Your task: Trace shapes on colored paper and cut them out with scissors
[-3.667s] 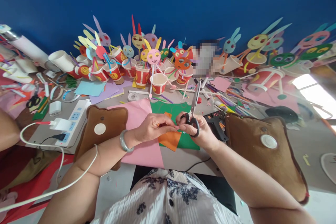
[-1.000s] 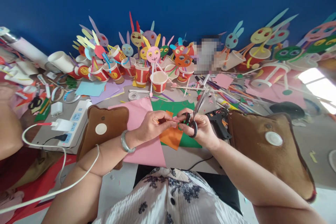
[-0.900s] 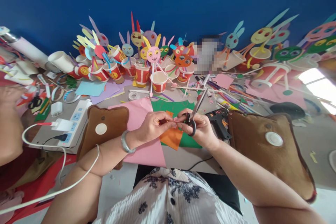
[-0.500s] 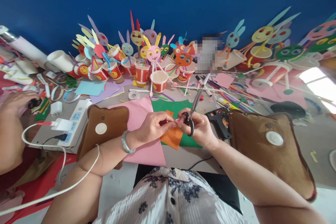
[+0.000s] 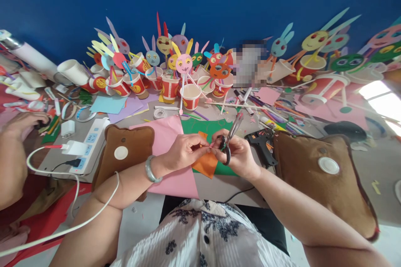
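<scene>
We see the right hand (image 5: 239,156) gripping scissors (image 5: 230,137); the left hand (image 5: 184,152) pinches a small pink paper scrap (image 5: 211,145) shut.

1. We saw a bright, evenly lit scene with strong colours.
2. Daylight came from the right, where a window patch (image 5: 379,102) was blown out to white glare.
3. Shadows under our arms stayed soft and faint.
4. The wide lens bent the table edge (image 5: 219,190) and stretched things at both sides.
5. The centre was sharp, the far corners smeared, and one patch (image 5: 247,66) was pixelated.
</scene>
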The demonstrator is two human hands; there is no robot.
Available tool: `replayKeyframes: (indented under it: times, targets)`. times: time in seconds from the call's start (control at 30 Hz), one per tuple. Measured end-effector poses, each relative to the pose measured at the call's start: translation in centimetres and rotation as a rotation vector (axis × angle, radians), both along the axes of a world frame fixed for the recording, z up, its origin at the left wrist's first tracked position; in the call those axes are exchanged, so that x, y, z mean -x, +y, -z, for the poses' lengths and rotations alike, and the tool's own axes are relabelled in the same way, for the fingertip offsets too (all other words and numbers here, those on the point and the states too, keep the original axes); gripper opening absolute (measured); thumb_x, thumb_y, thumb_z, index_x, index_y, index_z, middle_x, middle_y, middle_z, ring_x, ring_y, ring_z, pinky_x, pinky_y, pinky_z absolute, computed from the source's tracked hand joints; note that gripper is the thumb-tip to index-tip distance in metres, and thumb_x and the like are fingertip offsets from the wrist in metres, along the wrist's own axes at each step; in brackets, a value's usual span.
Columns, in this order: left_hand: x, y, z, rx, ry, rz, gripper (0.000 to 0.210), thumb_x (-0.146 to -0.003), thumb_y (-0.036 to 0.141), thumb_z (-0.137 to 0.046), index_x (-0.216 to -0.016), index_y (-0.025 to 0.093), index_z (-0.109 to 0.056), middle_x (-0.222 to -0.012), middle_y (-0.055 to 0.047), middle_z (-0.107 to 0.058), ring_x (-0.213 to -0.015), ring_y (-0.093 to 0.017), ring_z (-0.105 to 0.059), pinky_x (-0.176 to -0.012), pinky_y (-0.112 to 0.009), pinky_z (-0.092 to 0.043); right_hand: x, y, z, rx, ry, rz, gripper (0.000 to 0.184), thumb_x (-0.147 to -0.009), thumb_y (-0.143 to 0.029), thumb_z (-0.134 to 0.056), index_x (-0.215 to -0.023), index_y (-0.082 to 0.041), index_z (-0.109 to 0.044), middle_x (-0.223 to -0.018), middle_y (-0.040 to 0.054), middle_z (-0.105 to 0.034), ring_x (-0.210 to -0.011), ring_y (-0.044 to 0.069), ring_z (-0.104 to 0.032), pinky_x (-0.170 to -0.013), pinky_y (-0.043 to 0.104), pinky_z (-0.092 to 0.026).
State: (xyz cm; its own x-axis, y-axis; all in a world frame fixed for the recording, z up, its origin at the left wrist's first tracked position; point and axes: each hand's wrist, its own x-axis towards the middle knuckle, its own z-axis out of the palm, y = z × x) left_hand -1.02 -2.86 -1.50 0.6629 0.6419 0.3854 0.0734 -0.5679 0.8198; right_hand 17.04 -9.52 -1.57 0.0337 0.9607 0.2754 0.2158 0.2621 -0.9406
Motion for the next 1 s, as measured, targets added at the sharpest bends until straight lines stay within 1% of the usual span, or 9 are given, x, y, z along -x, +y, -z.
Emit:
replayKeyframes:
  times: [0.13, 0.27, 0.4, 0.5, 0.6, 0.8, 1.0]
  targets:
    - [-0.01, -0.08, -0.01, -0.003, -0.005, 0.005, 0.017, -0.089, 0.028, -0.064, -0.078, 0.015, -0.067, -0.072, -0.003, -0.070, -0.063, -0.010, -0.061, -0.059, -0.020, -0.046, -0.01, -0.03, 0.03, -0.009, -0.027, -0.001, 0.025, -0.075, -0.033, -0.078, -0.070, -0.021, -0.057, -0.083, 0.0039, -0.064, -0.069, 0.015, -0.058, -0.060, 0.027, -0.047]
    - [0.02, -0.06, -0.18, -0.017, 0.000, 0.004, 0.018, -0.090, 0.028, -0.063, -0.078, 0.015, -0.067, -0.072, -0.003, -0.070, -0.062, -0.010, -0.060, -0.058, -0.020, -0.045, 0.05, 0.01, 0.15, -0.003, -0.042, 0.009, 0.029, -0.075, -0.035, -0.078, -0.066, -0.021, -0.055, -0.083, 0.0044, -0.064, -0.069, 0.015, -0.057, -0.060, 0.028, -0.048]
    - [0.04, 0.06, -0.15, -0.003, -0.009, -0.020, 0.015, -0.089, 0.025, -0.063, -0.078, 0.015, -0.067, -0.070, -0.003, -0.069, -0.061, -0.009, -0.059, -0.057, -0.020, -0.045, -0.06, 0.10, 0.34, -0.053, -0.043, 0.029, 0.021, -0.075, -0.036, -0.080, -0.073, -0.022, -0.064, -0.085, 0.0053, -0.066, -0.075, 0.019, -0.062, -0.065, 0.031, -0.051]
    - [0.04, 0.14, 0.05, 0.019, -0.014, -0.032, 0.013, -0.088, 0.025, -0.063, -0.080, 0.015, -0.068, -0.071, -0.003, -0.069, -0.060, -0.009, -0.059, -0.057, -0.020, -0.045, -0.28, 0.13, 0.43, -0.068, -0.064, 0.018, 0.015, -0.077, -0.036, -0.079, -0.077, -0.024, -0.070, -0.085, 0.0055, -0.066, -0.078, 0.021, -0.064, -0.068, 0.033, -0.052]
    - [0.03, 0.18, 0.27, 0.038, -0.006, -0.032, 0.014, -0.088, 0.027, -0.064, -0.081, 0.015, -0.069, -0.071, -0.003, -0.068, -0.060, -0.010, -0.059, -0.057, -0.021, -0.045, -0.41, 0.12, 0.41, -0.042, -0.056, 0.010, 0.017, -0.078, -0.039, -0.077, -0.076, -0.024, -0.071, -0.084, 0.0056, -0.065, -0.080, 0.021, -0.064, -0.069, 0.034, -0.053]
    - [0.03, 0.20, 0.16, 0.034, -0.026, -0.009, 0.013, -0.088, 0.025, -0.065, -0.079, 0.015, -0.068, -0.073, -0.003, -0.069, -0.063, -0.010, -0.060, -0.059, -0.020, -0.046, -0.37, 0.12, 0.17, -0.024, -0.042, 0.005, 0.022, -0.078, -0.041, -0.077, -0.074, -0.022, -0.067, -0.081, 0.0046, -0.064, -0.077, 0.020, -0.063, -0.067, 0.031, -0.052]
    - [0.06, 0.18, -0.30, 0.031, -0.024, -0.002, 0.015, -0.089, 0.026, -0.063, -0.079, 0.015, -0.068, -0.073, -0.004, -0.070, -0.064, -0.011, -0.061, -0.060, -0.021, -0.046, -0.15, 0.15, 0.07, 0.008, -0.042, 0.012, 0.030, -0.078, -0.043, -0.077, -0.068, -0.020, -0.059, -0.085, 0.0052, -0.064, -0.073, 0.017, -0.060, -0.063, 0.030, -0.050]
